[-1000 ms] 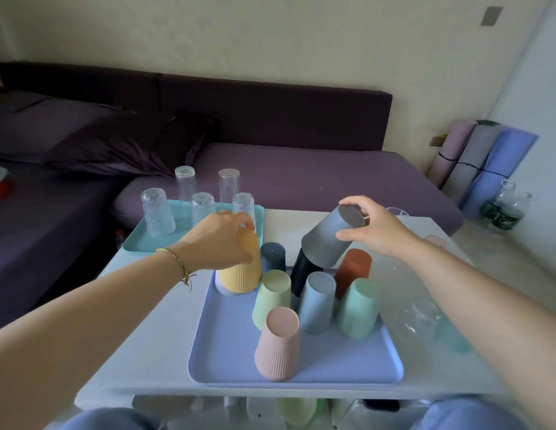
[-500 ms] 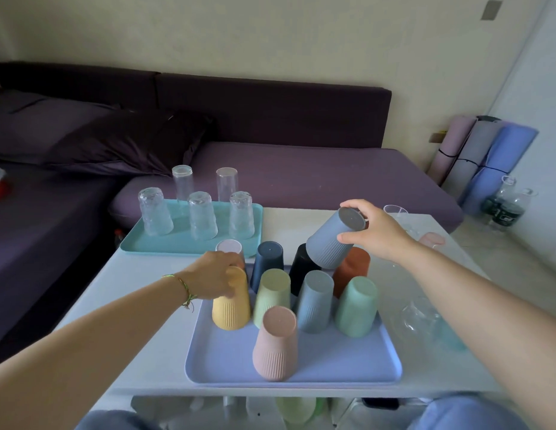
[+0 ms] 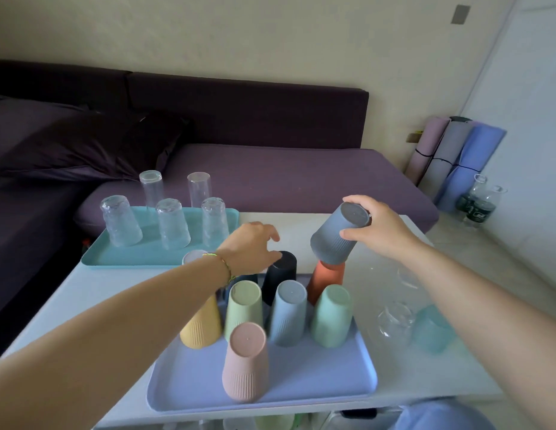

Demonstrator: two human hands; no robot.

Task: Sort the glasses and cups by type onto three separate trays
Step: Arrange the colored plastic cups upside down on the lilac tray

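Grey ribbed plastic cup [image 3: 335, 240] is upside down and tilted in the right hand [image 3: 382, 231], whose fingers and thumb curl round its base end. It hangs just above the terracotta ribbed cup [image 3: 327, 280] at the back of the lavender plastic tray [image 3: 270, 389]. The left hand [image 3: 251, 246] holds nothing, its fingers loosely spread over the black ribbed cup [image 3: 281, 274]; I cannot tell whether it touches. 5 clear glasses [image 3: 172, 225] stand inverted on the teal tray [image 3: 140, 256], apart from the cups.

The step looks like setting the grey cup down among its kind. To do it well, level it before lowering and pick a bare patch of tray rather than the terracotta cup's top. Keep its rim off the neighbours, since the packed cups look light and would likely topple. The left hand could steady the black cup.
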